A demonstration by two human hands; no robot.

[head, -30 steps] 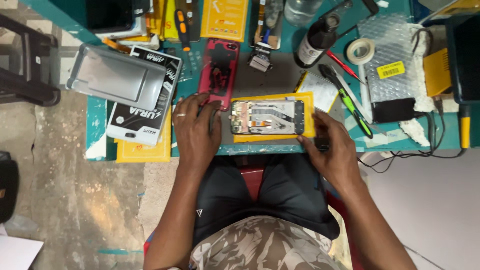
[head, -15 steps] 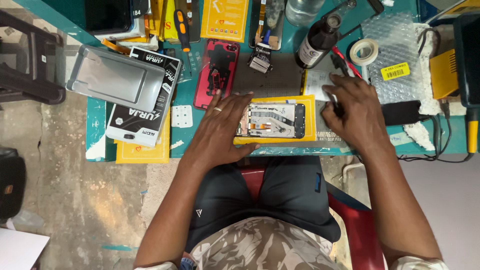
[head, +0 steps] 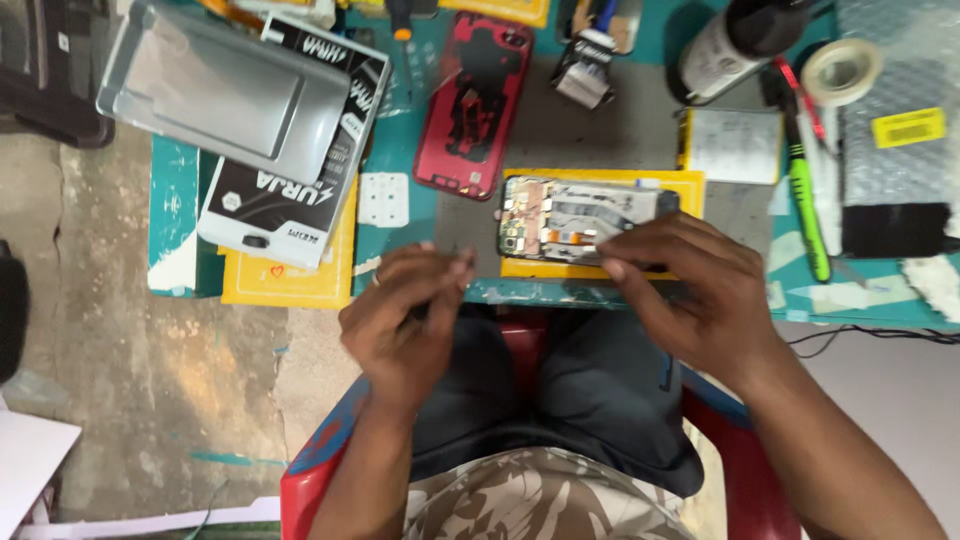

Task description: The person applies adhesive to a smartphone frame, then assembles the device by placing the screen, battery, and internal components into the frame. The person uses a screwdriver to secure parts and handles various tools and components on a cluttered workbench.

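Two bare hands work at the near edge of the teal workbench; I see the right hand resting its curled fingers on the near long edge of the opened smartphone with its back removed and circuit boards exposed; the grip looks like a light pinch on the phone's side, though I cannot tell how firmly it clamps. That phone lies flat on a yellow rectangular mat, near the middle of the bench and just above the person's lap.

I see the left hand off the bench edge, left of the phone and apart from it; its fingers are bunched together at the tips, and whether they pinch something small I cannot tell.

Far of the phone lies a red plastic back cover; left of that sits a small white square part, then a black-and-white printed box with a grey metal tray on top; right of the phone lie a green-handled tool, a roll of pale tape and a dark bottle.
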